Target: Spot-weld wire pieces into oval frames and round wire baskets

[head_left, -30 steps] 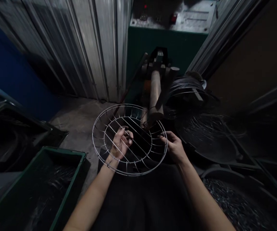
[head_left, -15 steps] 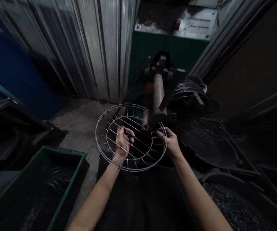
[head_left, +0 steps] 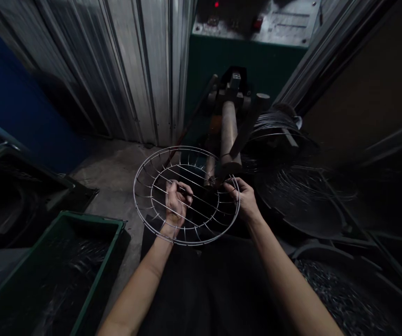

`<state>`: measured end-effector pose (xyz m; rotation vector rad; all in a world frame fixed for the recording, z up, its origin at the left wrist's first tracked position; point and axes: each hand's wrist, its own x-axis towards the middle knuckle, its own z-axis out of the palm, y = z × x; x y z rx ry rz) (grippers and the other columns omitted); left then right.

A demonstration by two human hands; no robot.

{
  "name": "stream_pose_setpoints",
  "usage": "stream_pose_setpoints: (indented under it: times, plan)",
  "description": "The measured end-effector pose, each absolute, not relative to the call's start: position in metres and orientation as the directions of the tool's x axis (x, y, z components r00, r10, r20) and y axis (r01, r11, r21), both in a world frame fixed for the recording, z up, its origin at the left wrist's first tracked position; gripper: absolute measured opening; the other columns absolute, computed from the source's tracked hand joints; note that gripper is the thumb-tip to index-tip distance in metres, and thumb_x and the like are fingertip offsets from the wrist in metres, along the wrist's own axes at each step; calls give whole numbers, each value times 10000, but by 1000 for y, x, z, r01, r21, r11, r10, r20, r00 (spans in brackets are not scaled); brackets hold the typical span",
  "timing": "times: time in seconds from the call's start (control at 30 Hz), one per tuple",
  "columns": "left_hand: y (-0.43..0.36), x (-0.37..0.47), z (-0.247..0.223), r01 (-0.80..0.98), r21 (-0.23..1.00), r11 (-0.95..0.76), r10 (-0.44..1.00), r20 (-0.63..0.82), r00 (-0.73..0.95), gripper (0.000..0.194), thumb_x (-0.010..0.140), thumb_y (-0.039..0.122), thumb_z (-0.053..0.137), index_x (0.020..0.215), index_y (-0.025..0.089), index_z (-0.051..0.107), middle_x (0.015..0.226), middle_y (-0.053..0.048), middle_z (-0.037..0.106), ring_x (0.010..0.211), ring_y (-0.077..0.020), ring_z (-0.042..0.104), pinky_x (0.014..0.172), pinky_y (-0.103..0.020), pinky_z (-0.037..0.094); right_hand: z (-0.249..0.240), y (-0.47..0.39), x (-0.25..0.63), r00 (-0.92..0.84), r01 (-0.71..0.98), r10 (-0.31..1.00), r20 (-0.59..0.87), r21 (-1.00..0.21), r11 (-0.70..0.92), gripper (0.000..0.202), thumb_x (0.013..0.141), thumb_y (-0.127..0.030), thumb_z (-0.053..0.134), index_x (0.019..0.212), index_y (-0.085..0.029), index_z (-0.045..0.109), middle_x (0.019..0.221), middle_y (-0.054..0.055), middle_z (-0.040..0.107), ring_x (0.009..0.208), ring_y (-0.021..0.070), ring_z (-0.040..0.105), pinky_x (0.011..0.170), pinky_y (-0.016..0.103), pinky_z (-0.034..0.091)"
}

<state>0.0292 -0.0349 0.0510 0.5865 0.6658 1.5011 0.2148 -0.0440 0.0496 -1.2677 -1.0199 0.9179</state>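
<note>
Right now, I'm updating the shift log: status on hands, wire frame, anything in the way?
Right hand gripping wire frame at rim. Left hand under it, grip unclear. Possible snag: metal cylinder at frame's far right edge, contact unclear.

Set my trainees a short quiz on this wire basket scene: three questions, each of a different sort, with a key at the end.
1. True or false: the right hand holds the wire basket near its outer rim.
2. Multiple choice: what colour is the bin at lower left?
A) orange
B) green
C) white
3. Fill in the blank: the lit lamp on the panel glows ____.

Key: 1. True. 2. B. 3. Red.
</note>
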Motion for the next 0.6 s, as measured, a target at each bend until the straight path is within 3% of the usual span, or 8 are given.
stream_pose_setpoints:
  times: [0.17, 0.4, 0.6]
  plan:
    - [-39, 32, 54, -691, 720, -61, 997, 12, -76, 219, 819, 384, 530, 771, 217, 398, 558, 48, 587, 361, -79, 474, 359, -160, 328, 43, -49, 219, 306, -87, 949, 81, -990, 112, 271, 604, -383, 794, 780, -232, 653, 753, -12, 644, 683, 135, 576, 638, 275, 459]
    - [-48, 40, 52, -688, 720, -91, 989, -16, -148, 263, 815, 436, 538, 757, 210, 418, 591, 47, 589, 384, -75, 479, 368, -166, 352, 54, -73, 223, 332, 12, 942, 48, -999, 47, 299, 597, -422, 791, 782, -229, 657, 744, -13, 638, 656, 130, 557, 627, 274, 460]
    - [-39, 40, 52, -678, 725, -120, 986, 10, -164, 251, 825, 424, 529, 768, 205, 421, 599, 47, 587, 390, -70, 480, 373, -164, 363, 60, -64, 216, 331, -17, 943, 17, -1000, 23, 340, 586, -467, 791, 758, -216, 639, 714, -3, 634, 609, 149, 562, 564, 284, 453]
